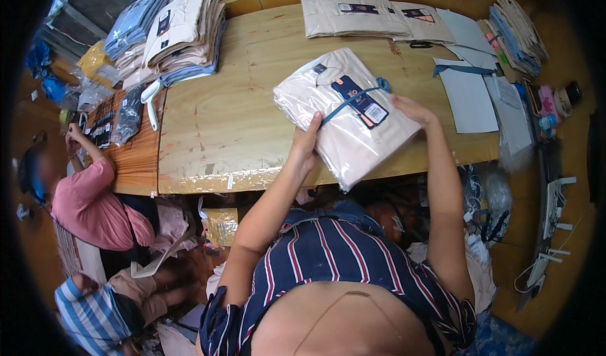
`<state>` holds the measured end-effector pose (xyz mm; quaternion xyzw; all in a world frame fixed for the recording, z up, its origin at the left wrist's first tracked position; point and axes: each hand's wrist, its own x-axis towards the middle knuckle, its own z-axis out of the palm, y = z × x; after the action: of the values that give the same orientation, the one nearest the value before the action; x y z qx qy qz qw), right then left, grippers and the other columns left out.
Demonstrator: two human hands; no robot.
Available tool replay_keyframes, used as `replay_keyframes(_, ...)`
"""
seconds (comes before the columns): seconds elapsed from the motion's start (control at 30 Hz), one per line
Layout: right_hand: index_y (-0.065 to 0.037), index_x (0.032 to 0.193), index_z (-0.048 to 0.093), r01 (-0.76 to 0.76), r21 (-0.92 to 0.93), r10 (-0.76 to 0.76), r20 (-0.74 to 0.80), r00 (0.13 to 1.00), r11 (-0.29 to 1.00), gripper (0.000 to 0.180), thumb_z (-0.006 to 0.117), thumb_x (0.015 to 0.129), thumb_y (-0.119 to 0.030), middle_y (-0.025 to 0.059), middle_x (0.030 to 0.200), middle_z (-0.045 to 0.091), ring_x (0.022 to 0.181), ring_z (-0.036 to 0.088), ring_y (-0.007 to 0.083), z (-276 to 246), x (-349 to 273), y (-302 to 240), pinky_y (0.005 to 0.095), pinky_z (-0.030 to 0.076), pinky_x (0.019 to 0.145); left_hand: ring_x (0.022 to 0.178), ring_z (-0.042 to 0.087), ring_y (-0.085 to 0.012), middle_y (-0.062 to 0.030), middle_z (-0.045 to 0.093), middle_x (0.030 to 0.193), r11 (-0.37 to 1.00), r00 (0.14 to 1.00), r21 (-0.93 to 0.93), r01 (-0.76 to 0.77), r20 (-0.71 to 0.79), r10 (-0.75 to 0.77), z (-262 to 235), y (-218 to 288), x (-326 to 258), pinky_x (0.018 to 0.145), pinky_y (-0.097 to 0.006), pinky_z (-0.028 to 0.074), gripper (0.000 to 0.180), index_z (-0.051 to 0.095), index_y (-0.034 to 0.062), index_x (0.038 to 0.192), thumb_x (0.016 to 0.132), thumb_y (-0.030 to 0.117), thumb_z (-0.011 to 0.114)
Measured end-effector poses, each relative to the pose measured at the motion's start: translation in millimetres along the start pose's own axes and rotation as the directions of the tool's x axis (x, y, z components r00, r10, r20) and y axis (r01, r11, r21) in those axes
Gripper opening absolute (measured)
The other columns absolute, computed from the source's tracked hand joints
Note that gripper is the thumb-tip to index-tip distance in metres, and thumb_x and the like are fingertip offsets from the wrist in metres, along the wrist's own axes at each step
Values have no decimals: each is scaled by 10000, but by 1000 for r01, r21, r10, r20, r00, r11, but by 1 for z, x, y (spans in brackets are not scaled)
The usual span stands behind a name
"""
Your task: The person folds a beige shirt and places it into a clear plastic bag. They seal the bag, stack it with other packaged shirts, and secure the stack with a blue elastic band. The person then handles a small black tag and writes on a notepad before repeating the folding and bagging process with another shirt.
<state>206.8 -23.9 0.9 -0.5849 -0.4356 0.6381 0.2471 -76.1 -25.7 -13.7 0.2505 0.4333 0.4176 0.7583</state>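
Note:
Between my two hands is a bundle of folded beige garments in clear plastic, tilted over the front part of the table. A blue cloth strip runs across the top of it, with a loop or knot at its far right end. Beneath the strip lies a dark hang tag. My left hand grips the bundle's near left edge, thumb on top beside the strip. At the right edge my right hand holds the bundle near the knotted end. The undersides of both hands are hidden.
Stacks of folded garments stand at the table's back left, beside a white handheld tool. More packed garments lie at the back. White sheets and another garment stack are on the right. A person in pink sits at the left.

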Motion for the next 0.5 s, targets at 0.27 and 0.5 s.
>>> replay_keyframes(0.27,7,1225,266,629,281,-637,-72,767,725,736,692,663,-203,86,1218,358,1105,338,157,75,-6,-20,269,260,935,913,506,-209,-125,499,1043,903,929,291,-316,-96,356,-16,56,-51,797,-303,413,579,359,-19,1127,670,136,680)
replay_keyframes(0.5,-14,1259,192,709,186,-701,-116,703,680,904,747,574,-212,85,1263,299,1163,259,176,94,13,-19,298,219,964,967,467,-197,-119,502,1002,779,939,528,-339,138,315,-50,96,-59,824,-303,387,653,366,-33,1084,579,133,746)
